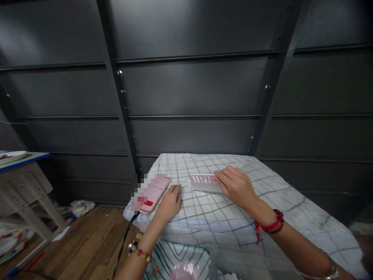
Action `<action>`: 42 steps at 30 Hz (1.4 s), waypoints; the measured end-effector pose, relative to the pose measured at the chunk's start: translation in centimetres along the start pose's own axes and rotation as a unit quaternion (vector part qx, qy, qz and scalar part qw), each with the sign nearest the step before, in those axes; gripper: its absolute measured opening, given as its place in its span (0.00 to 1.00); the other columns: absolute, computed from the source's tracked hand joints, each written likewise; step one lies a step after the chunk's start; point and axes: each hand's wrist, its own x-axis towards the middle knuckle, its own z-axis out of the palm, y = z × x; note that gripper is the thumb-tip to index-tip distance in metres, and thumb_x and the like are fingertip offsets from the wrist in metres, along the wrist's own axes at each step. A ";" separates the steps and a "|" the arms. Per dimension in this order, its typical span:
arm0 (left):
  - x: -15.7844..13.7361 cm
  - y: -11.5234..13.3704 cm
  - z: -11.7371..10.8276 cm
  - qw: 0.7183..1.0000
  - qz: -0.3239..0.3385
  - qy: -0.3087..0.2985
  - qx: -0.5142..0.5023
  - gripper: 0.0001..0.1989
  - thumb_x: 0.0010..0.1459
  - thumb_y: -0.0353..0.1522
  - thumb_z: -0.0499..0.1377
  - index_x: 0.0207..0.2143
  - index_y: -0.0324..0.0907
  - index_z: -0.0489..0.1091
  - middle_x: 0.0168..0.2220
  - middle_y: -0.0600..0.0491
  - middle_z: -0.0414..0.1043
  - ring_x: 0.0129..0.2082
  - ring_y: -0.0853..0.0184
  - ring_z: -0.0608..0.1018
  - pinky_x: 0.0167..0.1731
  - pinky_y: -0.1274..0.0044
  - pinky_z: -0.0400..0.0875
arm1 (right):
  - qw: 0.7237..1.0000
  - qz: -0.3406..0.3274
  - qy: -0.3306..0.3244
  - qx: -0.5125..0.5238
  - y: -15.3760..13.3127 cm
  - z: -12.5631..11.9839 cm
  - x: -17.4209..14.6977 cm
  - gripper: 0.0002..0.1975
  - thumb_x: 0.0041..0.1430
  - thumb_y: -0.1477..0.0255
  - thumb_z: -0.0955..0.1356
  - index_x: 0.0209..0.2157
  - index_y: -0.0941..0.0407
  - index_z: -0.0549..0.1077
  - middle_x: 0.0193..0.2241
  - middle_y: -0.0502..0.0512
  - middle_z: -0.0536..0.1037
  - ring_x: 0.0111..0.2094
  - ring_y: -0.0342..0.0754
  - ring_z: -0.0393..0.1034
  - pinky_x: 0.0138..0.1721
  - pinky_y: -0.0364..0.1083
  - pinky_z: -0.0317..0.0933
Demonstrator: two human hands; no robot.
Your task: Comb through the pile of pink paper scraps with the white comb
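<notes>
**Right hand pinched a flat grey packet at its three-o'clock end**

The right hand (237,186) had its fingers closed on the end of the flat grey packet (205,188), which stretched out toward nine o'clock from the grip. White and pink pieces showed in rows on its upper face, the nearest running up to the fingertips. Whether it touched the checked cloth (210,212) below could not be told.

The left hand (169,203) rested on the cloth with loosely extended fingers and no visible hold; the packet was between two and three o'clock from it, near but apart. A pink phone (159,190) lay just beside that hand at ten o'clock. A clear container (241,258) stood at six o'clock from the right hand.
</notes>
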 end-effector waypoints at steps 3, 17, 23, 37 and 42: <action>0.0 0.1 -0.1 1.000 -0.001 0.001 -0.004 0.22 0.51 0.22 0.47 0.51 0.35 0.61 0.50 0.43 0.64 0.52 0.62 0.67 0.54 0.70 0.58 | 1.000 -0.005 -0.006 0.010 -0.3 0.1 -0.1 0.11 0.58 0.74 0.62 0.25 0.59 0.72 0.18 0.53 0.67 0.25 0.44 0.57 0.27 0.44 0.50; -0.1 0.6 -0.5 1.000 -0.008 -0.007 0.005 0.22 0.52 0.22 0.47 0.51 0.34 0.61 0.50 0.43 0.65 0.51 0.62 0.67 0.54 0.71 0.57 | 0.997 0.029 -0.008 0.069 -0.7 0.5 -0.8 0.08 0.58 0.74 0.63 0.28 0.59 0.72 0.21 0.54 0.71 0.26 0.45 0.59 0.28 0.44 0.54; -0.1 0.6 -0.5 1.000 -0.007 -0.010 0.010 0.22 0.52 0.21 0.47 0.50 0.36 0.61 0.50 0.45 0.65 0.51 0.62 0.67 0.54 0.71 0.57 | 0.992 0.039 -0.003 0.124 -1.1 0.4 -1.3 0.07 0.57 0.75 0.63 0.29 0.60 0.72 0.22 0.54 0.71 0.27 0.44 0.61 0.29 0.44 0.55; -0.1 0.6 -0.6 1.000 -0.005 -0.006 0.001 0.21 0.51 0.21 0.47 0.49 0.36 0.62 0.50 0.44 0.65 0.51 0.62 0.67 0.54 0.69 0.58 | 0.989 0.056 -0.026 0.137 -1.2 0.2 -1.7 0.08 0.58 0.74 0.62 0.30 0.59 0.72 0.22 0.53 0.72 0.27 0.45 0.62 0.31 0.45 0.58; -0.2 0.5 -0.5 1.000 -0.002 -0.003 -0.005 0.22 0.51 0.21 0.47 0.49 0.36 0.62 0.49 0.44 0.66 0.51 0.62 0.68 0.54 0.70 0.58 | 0.987 0.060 -0.015 0.151 -1.4 0.1 -2.0 0.07 0.58 0.74 0.63 0.29 0.58 0.71 0.23 0.53 0.73 0.27 0.44 0.63 0.31 0.45 0.59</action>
